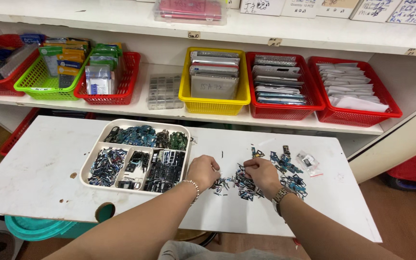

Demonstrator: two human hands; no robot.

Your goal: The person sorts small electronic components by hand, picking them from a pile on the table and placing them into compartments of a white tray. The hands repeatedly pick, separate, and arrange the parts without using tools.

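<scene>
Left hand [202,171] rests knuckles-up on the white table [39,163], just right of the cream divided tray [185,139], fingers curled as if pinching something tiny; what it grips, if anything, cannot be made out. A thin scatter of small dark parts [220,185] lies at its fingertips, toward the table's front edge. Right hand [262,172] sits close beside it, likewise curled, directly over the denser heap of small metal parts [244,188], so this hand is the nearer one to the heap. Further right, toward the table's right edge, blue flex pieces [286,166] spread in a loose band running front to back, with a small clear bag [308,162] beyond them.
</scene>
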